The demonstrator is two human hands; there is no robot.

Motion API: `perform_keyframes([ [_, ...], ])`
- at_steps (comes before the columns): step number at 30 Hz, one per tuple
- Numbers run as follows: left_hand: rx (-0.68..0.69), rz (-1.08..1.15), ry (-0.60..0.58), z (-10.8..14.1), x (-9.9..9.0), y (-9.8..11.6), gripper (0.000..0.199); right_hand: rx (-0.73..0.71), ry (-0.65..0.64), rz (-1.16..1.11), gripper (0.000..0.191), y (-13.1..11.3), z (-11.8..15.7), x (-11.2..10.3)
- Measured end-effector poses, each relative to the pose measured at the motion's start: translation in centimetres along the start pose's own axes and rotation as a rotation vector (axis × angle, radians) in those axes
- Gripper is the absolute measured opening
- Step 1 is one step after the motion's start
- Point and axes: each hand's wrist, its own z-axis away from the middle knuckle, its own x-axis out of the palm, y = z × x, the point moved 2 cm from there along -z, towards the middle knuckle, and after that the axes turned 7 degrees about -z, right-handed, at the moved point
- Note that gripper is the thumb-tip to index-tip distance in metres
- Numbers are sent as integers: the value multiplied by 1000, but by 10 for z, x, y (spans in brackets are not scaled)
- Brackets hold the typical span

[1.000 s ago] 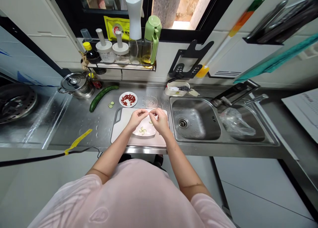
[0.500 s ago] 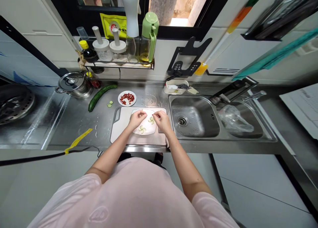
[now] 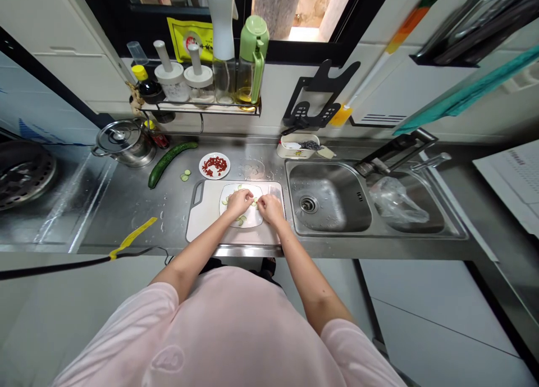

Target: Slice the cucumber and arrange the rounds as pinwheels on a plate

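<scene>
Overhead, head camera, one view only. Two bare hands work side by side over a white oval plate [image 3: 252,221], which sits on a white plastic cutting board [image 3: 206,221] with a handle cut-out at its left end. Left hand [image 3: 238,202] is curled, fingers angled down toward the plate's middle. Right hand [image 3: 270,209] is curled the same way, just beside the left, the two nearly touching. Neither is spread open; whether either pinches anything is hidden by the fingers, so I cannot tell.

Thin cucumber slices [image 3: 241,221] lie around the plate, near its rim, some partly under or beside the hands.

The cutting board rests at the front edge of a stainless steel tabletop [image 3: 126,218], wet with scattered drops. Behind it lie a whole cucumber [image 3: 168,163] and two loose slices [image 3: 185,176], next to a small round plate of chopped red pieces [image 3: 214,166]. A lidded steel pot [image 3: 124,143] stands further left. To the right is a steel double sink [image 3: 326,199], with a crumpled plastic bag [image 3: 398,201] in its far basin. A rack above holds bottles, including a green-topped oil dispenser [image 3: 251,67].
</scene>
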Motion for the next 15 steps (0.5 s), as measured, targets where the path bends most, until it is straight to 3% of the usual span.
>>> perform_keyframes([
  [6, -13, -83, -29, -8, 14, -1, 15, -15, -23, 84, 19, -1, -1, 2],
  [15, -15, -136, -59, -10, 18, 5, 17, -37, -35, 130, 22, 0, -2, 3],
])
